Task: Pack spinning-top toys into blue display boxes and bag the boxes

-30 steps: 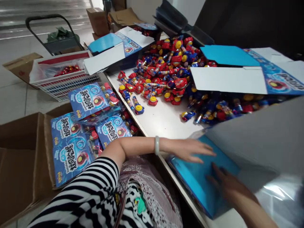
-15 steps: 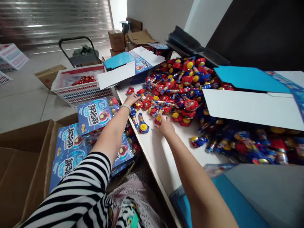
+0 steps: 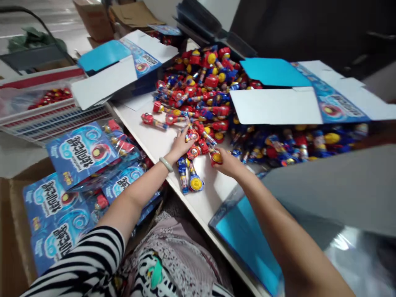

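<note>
A heap of small red and blue toys (image 3: 198,88), with yellow discs and clear tubes, covers the white tabletop (image 3: 136,123). At its near edge my left hand (image 3: 180,146), with a pale bangle on the wrist, has its thumb and fingers closed about a red toy (image 3: 193,135). More red toys lie against those fingers. To the right, my right hand (image 3: 228,163) pinches a red toy with a yellow disc (image 3: 215,157) just above the table. Two blue toys, one tube-shaped (image 3: 183,175) and one showing a yellow disc (image 3: 196,182), lie side by side below my hands.
Bagged toys with blue printed cards (image 3: 82,152) fill a cardboard box (image 3: 18,222) on the left. Behind it stands a white basket (image 3: 58,117). Open printed cartons (image 3: 278,105) flank the heap, and a blue-lined carton (image 3: 247,235) sits near my right forearm.
My view has swung right and down. My left hand has come nearer the right one, among red toys beside the two blue ones. My right hand now has a red toy between its fingers.
</note>
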### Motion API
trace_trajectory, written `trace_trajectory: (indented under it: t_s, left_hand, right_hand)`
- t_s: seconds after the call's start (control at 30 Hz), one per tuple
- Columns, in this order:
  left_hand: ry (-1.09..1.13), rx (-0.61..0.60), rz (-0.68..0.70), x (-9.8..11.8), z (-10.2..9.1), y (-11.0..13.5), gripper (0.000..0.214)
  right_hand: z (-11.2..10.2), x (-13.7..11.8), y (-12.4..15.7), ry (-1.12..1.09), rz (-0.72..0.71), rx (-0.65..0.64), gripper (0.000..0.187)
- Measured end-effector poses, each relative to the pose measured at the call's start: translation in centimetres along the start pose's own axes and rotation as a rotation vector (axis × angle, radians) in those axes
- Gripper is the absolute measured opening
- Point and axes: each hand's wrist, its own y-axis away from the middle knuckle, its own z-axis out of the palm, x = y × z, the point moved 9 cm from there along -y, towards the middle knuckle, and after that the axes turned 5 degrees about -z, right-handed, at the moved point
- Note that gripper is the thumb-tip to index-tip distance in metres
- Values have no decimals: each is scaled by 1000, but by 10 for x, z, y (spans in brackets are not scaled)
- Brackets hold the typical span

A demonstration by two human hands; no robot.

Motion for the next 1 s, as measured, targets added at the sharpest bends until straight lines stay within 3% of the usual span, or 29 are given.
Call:
trace_trajectory:
  t_s: [0.07,0.13,0.23,0.3,0.37,0.5,0.6,0.73,0.83,0.9,1.0]
  left_hand:
    - [22,-27,60,20,24,13,68]
    - [62,-27,143,39,36,23,59]
    - [213,8,313,72,30,37,46]
    - [311,-4,461,101,18,52,38]
    - [299,-129,642,135,18,77,33]
    - [97,-520,897,187,53,142,50]
    - [41,-600,868,203,75,167,27]
    - [56,-652,823,213,84,178,23]
    - [113,-493,763,212,68,161,22]
    - [97,-397,686,200,61,150,21]
    - [-2,-484,627,179,76,155,27]
  right_hand:
    - [-18,17,30,-49,68,92,63]
    - [-38,36,64,-151,142,196,57]
    - [-62,62,118,-447,192,345,54]
    - [-66,75,147,-711,199,375,51]
    - [-61,83,166,-973,201,347,45]
    - [-51,90,179,-1244,207,392,46]
    - [-53,91,188,-1161,192,513,65]
    - [-76,81,216,-763,29,765,82]
    - [-79,94,235,-463,101,895,70]
    - [-70,108,236,-350,147,897,63]
    - [-47,119,219,-305,126,794,56]
